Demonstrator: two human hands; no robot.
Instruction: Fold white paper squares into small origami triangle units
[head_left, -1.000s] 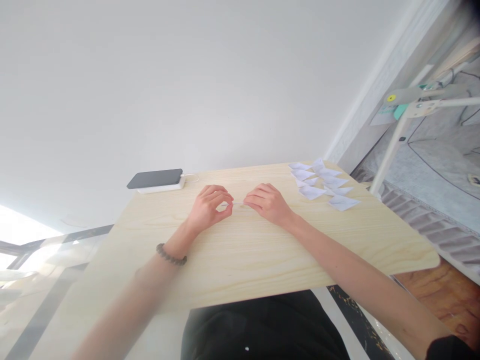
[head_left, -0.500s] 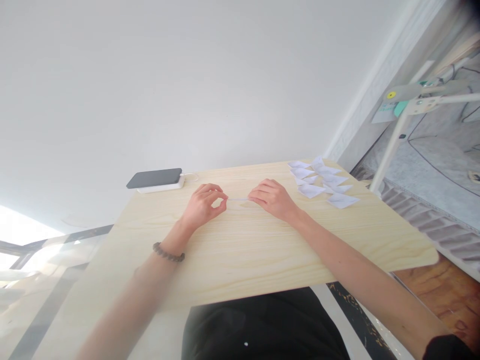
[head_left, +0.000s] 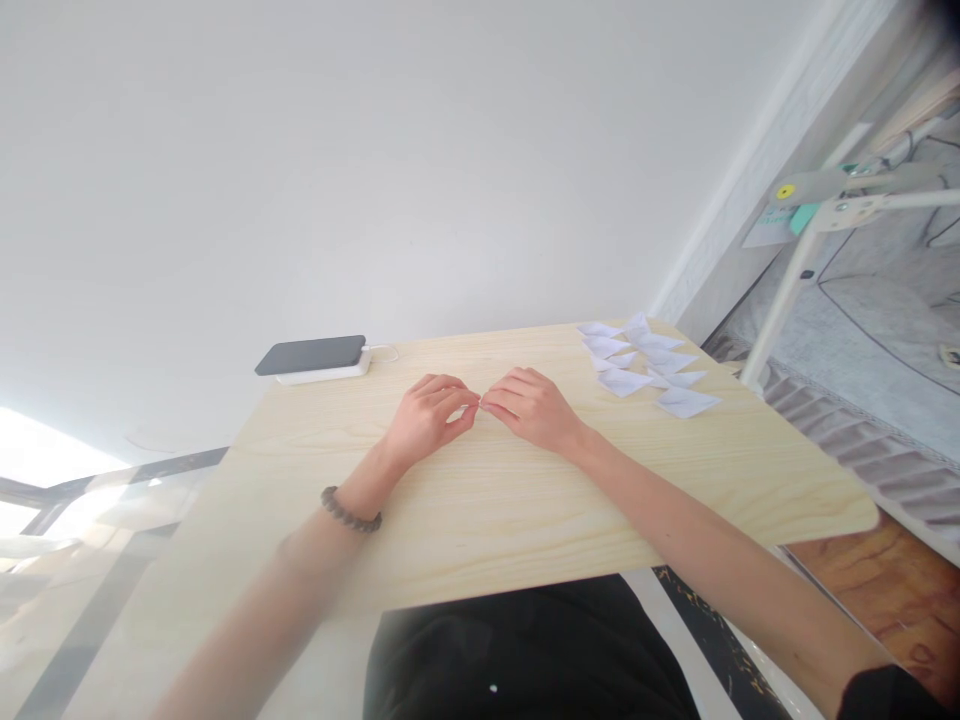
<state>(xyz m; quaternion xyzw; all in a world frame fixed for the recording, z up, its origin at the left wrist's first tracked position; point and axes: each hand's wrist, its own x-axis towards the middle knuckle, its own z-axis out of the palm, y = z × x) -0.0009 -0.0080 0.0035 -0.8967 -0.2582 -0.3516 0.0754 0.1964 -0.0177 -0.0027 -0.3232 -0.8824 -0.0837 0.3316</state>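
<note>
Above the middle of the table, my left hand (head_left: pixel 431 418) and my right hand (head_left: pixel 538 408) almost meet at the fingertips. Each is closed in a pinch on a small piece of white paper (head_left: pixel 481 402), of which only a sliver shows between them. The fingers hide its shape and folds. A beaded bracelet (head_left: pixel 351 510) circles my left wrist. Several folded white paper boats (head_left: pixel 625 382) lie in two rows at the far right of the table, beyond my right hand.
A dark phone (head_left: pixel 311 355) rests on a white box (head_left: pixel 322 374) at the back left, with a white cable plugged in. The pale wooden table (head_left: pixel 480 520) reaches the wall. To the right stands a white metal frame (head_left: pixel 784 290).
My hands have come together, the left moving right and the right slightly left. The thin white paper edge that stretched between them is now mostly covered by the fingers.
</note>
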